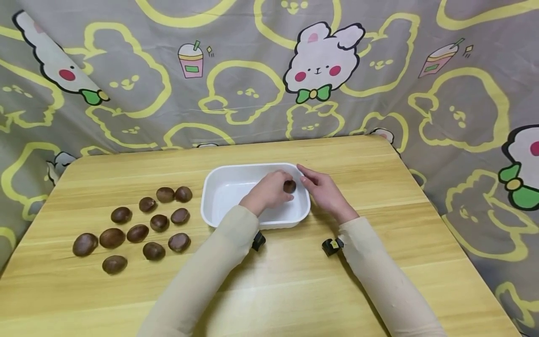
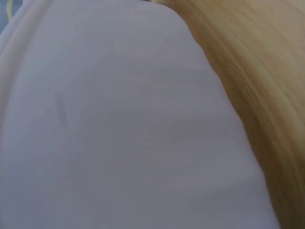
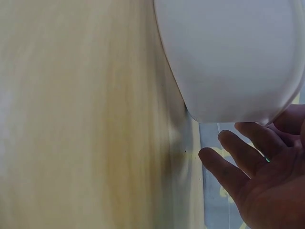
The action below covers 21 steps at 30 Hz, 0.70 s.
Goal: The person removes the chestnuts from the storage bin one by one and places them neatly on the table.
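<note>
A white rectangular tray (image 1: 227, 176) stands on the wooden table. My left hand (image 1: 269, 189) reaches over its near wall and pinches a brown chestnut (image 1: 289, 186) near the inner right end. In the left wrist view, the tray's outer wall (image 2: 133, 114) fills most of the picture; the hand is hidden there. My right hand (image 1: 326, 192) touches the tray's right rim with thumb and forefinger. The right wrist view shows the fingers (image 3: 228, 174) of that hand fairly straight and spread beside the tray's end wall (image 3: 233, 71).
Several loose chestnuts (image 1: 137, 233) lie spread over the table left of the tray. A patterned grey curtain (image 1: 248, 47) hangs behind the wooden table (image 1: 294, 290). A small black wrist device (image 1: 331, 246) is on the right wrist, another (image 1: 258, 240) on the left.
</note>
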Tool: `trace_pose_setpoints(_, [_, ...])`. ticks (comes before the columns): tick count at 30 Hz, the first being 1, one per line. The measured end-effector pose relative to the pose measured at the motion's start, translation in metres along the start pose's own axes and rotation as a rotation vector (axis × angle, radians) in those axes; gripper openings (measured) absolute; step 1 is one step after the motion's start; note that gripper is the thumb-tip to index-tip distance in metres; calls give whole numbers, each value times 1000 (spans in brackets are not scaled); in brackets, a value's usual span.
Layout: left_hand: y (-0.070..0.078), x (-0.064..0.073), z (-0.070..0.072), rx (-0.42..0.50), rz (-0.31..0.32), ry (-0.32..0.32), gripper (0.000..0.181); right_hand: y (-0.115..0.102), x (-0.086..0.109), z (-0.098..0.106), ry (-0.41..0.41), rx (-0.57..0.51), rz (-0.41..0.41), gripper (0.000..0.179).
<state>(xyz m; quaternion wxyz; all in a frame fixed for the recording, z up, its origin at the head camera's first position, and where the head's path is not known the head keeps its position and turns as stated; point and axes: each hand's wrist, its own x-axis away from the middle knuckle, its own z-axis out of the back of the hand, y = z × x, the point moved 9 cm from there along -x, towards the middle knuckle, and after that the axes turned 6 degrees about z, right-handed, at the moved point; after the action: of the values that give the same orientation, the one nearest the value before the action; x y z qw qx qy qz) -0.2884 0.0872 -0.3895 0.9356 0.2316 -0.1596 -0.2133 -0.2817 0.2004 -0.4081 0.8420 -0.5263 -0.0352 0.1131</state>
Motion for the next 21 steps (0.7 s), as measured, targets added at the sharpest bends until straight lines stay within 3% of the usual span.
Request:
trace_pose_setpoints(6, [-3, -4, -2, -40, 17, -16, 39, 0, -1, -1, -4, -16, 5, 43])
trace_pose_setpoints(13, [7, -10, -8, -60, -94, -46, 30, -2, 0, 2, 7, -9, 11, 43])
trace_pose_setpoints(21, [7, -11, -15, -114, -87, -89, 17, -2, -1, -1, -2, -13, 14, 43])
